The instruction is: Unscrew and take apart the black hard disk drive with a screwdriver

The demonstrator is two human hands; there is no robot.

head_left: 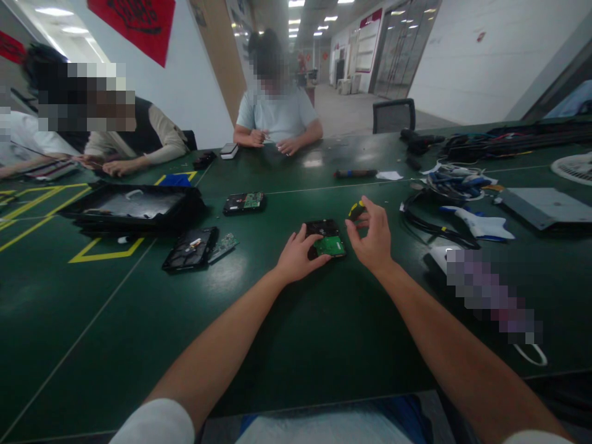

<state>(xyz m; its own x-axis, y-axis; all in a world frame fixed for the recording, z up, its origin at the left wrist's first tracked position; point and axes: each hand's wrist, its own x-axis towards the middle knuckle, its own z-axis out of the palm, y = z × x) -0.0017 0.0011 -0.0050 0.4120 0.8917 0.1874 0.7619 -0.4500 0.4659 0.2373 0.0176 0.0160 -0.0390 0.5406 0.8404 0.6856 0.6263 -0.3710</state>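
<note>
A hard drive (330,246), black with a green circuit board facing up, lies on the dark green table in front of me. My left hand (300,254) grips it from the left, with fingers along its far and near edges. Just to the right of the drive, my right hand (372,237) is raised and pinches a short yellow and black screwdriver (356,210) by its handle. The screwdriver's tip cannot be made out, and it appears apart from the drive.
Left of me are another hard drive (244,203), a black case part (190,249), a loose circuit board (223,248) and black trays (134,206). Cables (456,183), a white-blue glove (483,223) and a metal box (548,206) lie right. People sit across the table.
</note>
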